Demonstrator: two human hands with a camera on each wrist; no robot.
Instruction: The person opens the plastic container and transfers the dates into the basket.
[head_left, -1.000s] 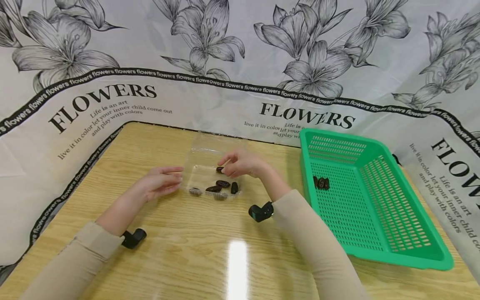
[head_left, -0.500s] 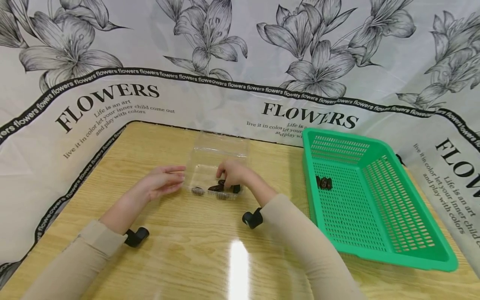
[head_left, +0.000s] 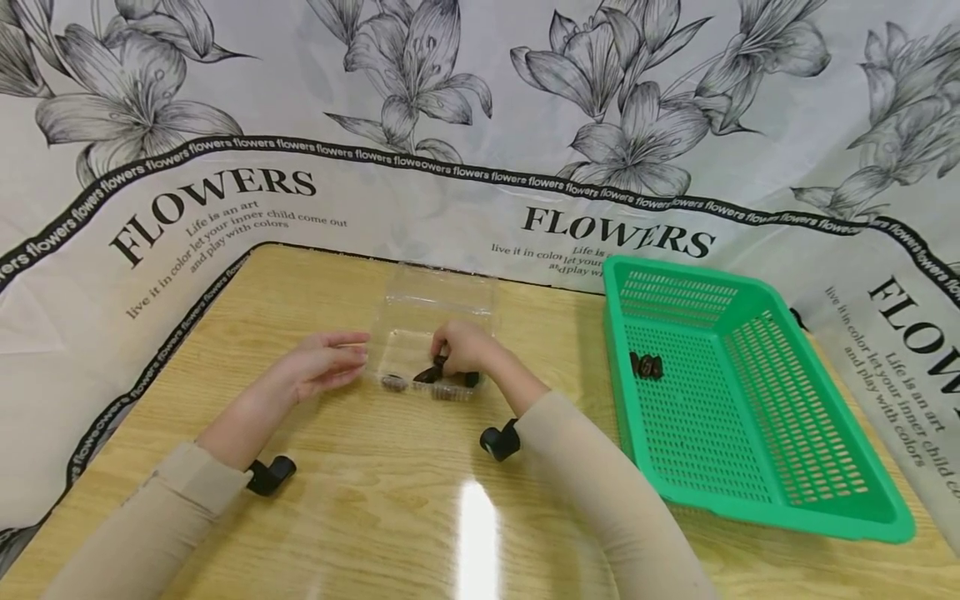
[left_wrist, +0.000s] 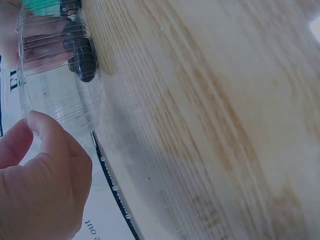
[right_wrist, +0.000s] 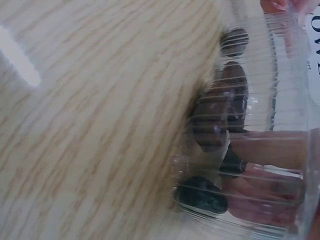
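A clear plastic clamshell box [head_left: 403, 350] lies with its lid flipped back on the wooden table. Inside it are several dark brown, glossy oval dates; one date [head_left: 393, 382] sits apart in the front left corner. My right hand [head_left: 467, 346] reaches down into the box, and its fingers pinch a dark date [right_wrist: 232, 161], seen through the ribbed wall in the right wrist view. The right fingers partly hide the dates beside it. My left hand [head_left: 322, 367] is at the box's left side with fingers extended, fingertips right at the rim.
To the right stands a large green perforated basket [head_left: 757, 500], with a short row of dates [head_left: 647, 367] near its left wall. A flower-printed cloth [head_left: 420, 208] hangs behind the table. Black cameras [head_left: 272, 475] stick out from both wrists.
My right hand has gone lower into the box, toward its front, and its fingers have closed on a date. The left hand has stayed about where it was.
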